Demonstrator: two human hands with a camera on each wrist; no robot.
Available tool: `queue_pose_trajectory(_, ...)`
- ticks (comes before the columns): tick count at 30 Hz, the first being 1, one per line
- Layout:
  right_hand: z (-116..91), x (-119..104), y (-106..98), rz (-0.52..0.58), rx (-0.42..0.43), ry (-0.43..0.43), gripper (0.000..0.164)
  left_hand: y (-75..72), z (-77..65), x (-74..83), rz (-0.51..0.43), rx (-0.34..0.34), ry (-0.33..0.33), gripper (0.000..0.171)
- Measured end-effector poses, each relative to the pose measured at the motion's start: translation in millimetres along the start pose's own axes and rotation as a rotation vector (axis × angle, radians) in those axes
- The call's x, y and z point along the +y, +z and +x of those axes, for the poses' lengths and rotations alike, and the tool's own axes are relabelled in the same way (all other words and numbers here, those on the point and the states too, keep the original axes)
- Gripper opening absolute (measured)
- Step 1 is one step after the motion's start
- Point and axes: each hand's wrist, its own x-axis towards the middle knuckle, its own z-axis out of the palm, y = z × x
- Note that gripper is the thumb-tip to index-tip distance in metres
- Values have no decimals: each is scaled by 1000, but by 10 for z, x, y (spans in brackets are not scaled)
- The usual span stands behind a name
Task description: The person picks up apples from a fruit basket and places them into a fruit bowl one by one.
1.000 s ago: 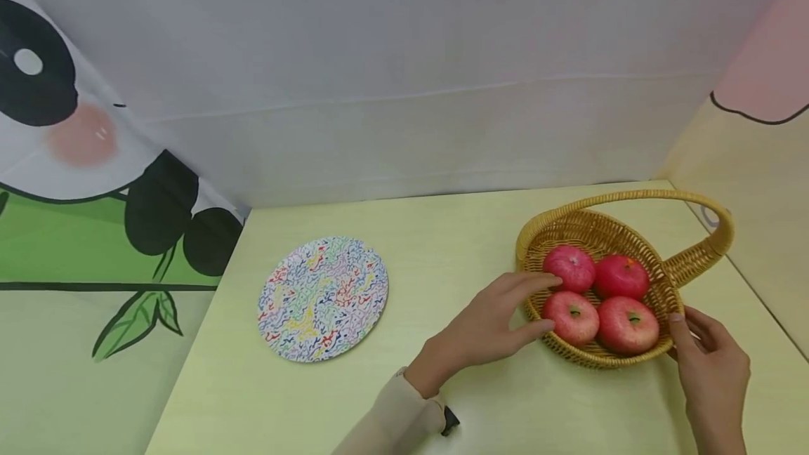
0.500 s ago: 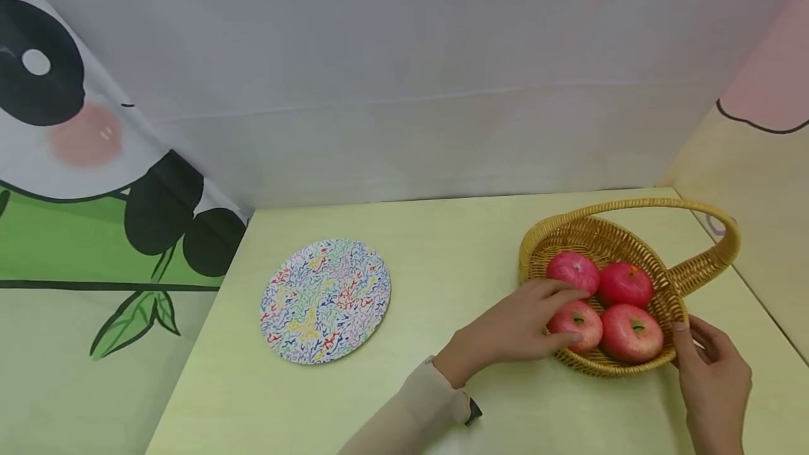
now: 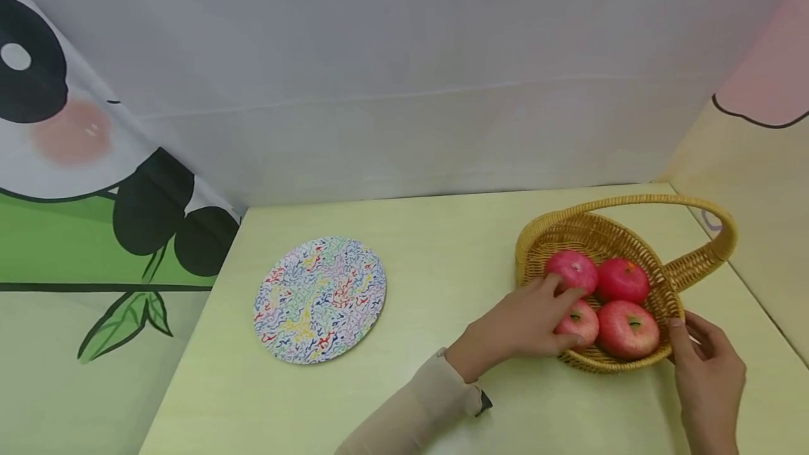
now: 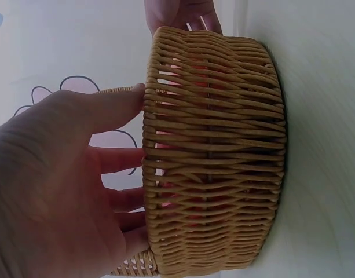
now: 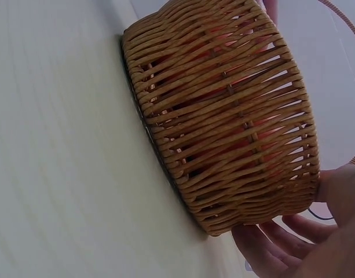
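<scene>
While gripping the wicker basket [image 3: 607, 234] by its near-right rim with the right hand [image 3: 711, 364], reaches over the near-left rim with the left hand [image 3: 524, 321]; bends the left fingers and thumb narrowly round the near-left apple [image 3: 580, 325], down inside the basket, hiding part of its red skin; lays the right thumb on the rim and tucks the right fingers against the outer wall; cannot tell the exact left fingertip contact from the left wrist view, screened there by the weave.

Holds also in the basket, just beside that fruit, the near-right apple [image 3: 628, 330], stem upward; behind these, the far-left apple [image 3: 571, 270], close to the left fingers, and the far-right apple [image 3: 622, 281]; carries a woven handle [image 3: 698, 264] from left rim to right, arching over the far side.

Has the basket on the right part of the pale tabletop [image 3: 455, 244]; well apart to the left, a flat round disc [image 3: 319, 300] covered in multicoloured squiggles; on the left arm, a beige sleeve [image 3: 417, 406]; beyond the tabletop, a whitish cloth backdrop [image 3: 379, 90]; to the left, a cartoon print [image 3: 82, 128] with black patches and a pink cheek; to the right, a black-edged pink shape [image 3: 771, 83].
</scene>
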Motion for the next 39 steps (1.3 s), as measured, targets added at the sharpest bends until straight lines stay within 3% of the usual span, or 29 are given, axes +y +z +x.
queue_pose_trajectory(8,-31,-10,25,7,9,-15,31,-34,28,79,53,-23,-11,64)
queue_pose_trajectory(18,-23,7,26,15,18,-19,30,-141,161,137,39,-223,-85,76)
queue_pose_trajectory(22,-17,14,24,10,16,-14,31,-145,229,144,13,-273,-108,78)
queue_pose_trajectory(34,-4,34,30,-6,18,-8,30,-135,296,141,-83,-304,-127,73)
queue_pose_trajectory(39,5,43,27,-1,21,-16,31,-146,304,157,-65,-294,-117,63)
